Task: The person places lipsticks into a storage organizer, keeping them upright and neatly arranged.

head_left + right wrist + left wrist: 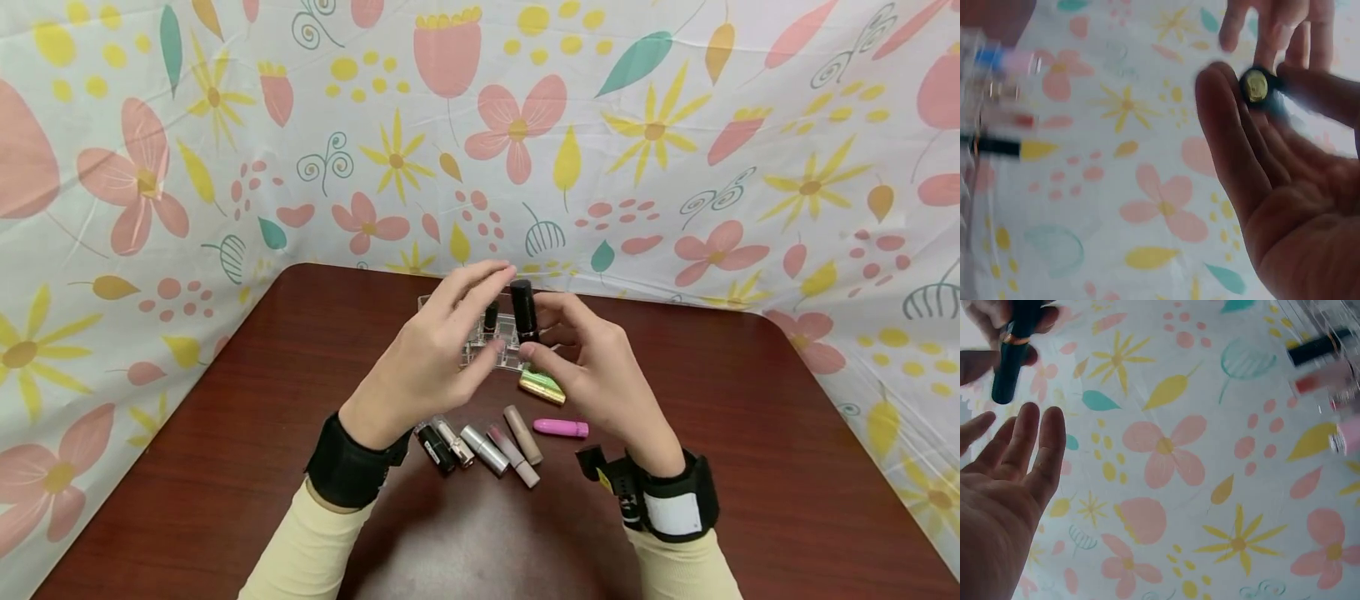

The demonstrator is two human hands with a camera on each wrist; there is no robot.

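Note:
A black lipstick tube [523, 307] with a gold band stands nearly upright in my right hand [600, 362], pinched between thumb and fingers. In the right wrist view its round gold-coloured end [1256, 85] faces the camera. My left hand [431, 350] is close to the tube's left side, fingers extended and holding nothing. The left wrist view shows the left fingertips [1052, 425] just below the tube's end. Behind both hands is a clear organizer [507, 327], partly hidden, with another black tube [491, 318] upright in it.
Green and gold tubes [543, 386] lie in front of the organizer, near a pink tube [561, 427]. Closer in, several lipsticks lie side by side, among them a silver tube [484, 451] and a beige tube [522, 435]. A floral cloth [517, 208] hangs behind the brown table [285, 375].

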